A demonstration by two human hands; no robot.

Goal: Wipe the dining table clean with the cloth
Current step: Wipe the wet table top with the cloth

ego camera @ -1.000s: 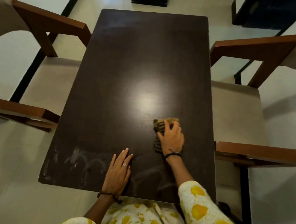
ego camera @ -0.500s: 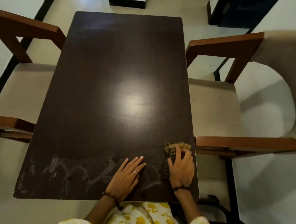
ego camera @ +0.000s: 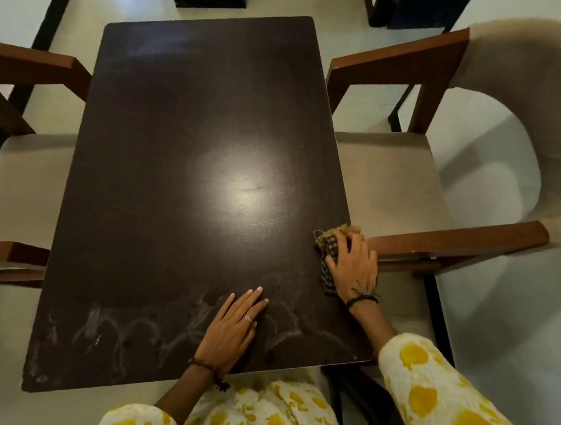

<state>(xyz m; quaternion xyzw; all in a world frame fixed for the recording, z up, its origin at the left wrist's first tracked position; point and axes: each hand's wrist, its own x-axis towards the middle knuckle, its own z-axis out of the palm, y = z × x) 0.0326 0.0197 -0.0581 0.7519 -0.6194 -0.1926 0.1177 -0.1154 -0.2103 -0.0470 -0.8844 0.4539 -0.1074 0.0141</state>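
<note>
The person's right hand (ego camera: 351, 267) presses with spread fingers on the crumpled dark checked cloth (ego camera: 328, 249) at the right edge of the dark brown rectangular dining table (ego camera: 194, 140), while the left hand (ego camera: 231, 328) lies flat, fingers straight, among whitish smears (ego camera: 131, 328) near the front edge.

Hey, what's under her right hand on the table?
The checked cloth lies under the right hand, pressed on the dark table at its right edge. Only its far and left parts show; the rest is covered by the hand.
</note>
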